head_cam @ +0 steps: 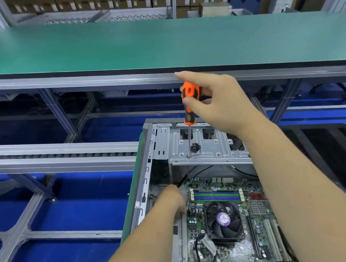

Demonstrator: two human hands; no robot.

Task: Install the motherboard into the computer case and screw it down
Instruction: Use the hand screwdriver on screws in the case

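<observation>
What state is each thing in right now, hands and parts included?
Right hand: grips the screwdriver handle.
Screwdriver: upright, tip on the drive cage beside the screws.
Screws: piled loose on the drive cage.
Left hand: inside the case; fingers hidden.
Motherboard: lying in the case.

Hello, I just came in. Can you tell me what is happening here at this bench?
A person is fitting a motherboard into an open computer case. The right hand holds an orange screwdriver upright, its tip on the metal drive tray beside a small pile of black screws. The left hand reaches into the case at the board's left edge; its fingers are hidden.
</observation>
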